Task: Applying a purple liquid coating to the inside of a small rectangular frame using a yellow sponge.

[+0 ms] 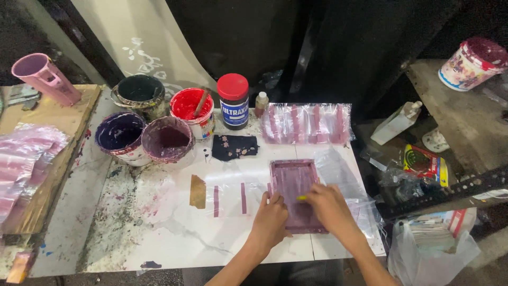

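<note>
Both hands press on the small purple printing frame (294, 195) lying flat on the white surface (222, 238): left hand (271, 220) flattened on its near-left edge, right hand (329, 205) closed around a small yellow tool (301, 198). If the left hand's hold slackens, the frame could shift and smear the print beneath.

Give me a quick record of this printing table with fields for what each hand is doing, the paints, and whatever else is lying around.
Left hand: resting on the left edge of the small purple frame
Right hand: on the frame, pinching a small yellow thing
Paint tubs: red, black, dark purple, mauve
Jar: dark, red lid
Other: clear plastic sheets with pink stripes, dark cloth, pink jug
</note>
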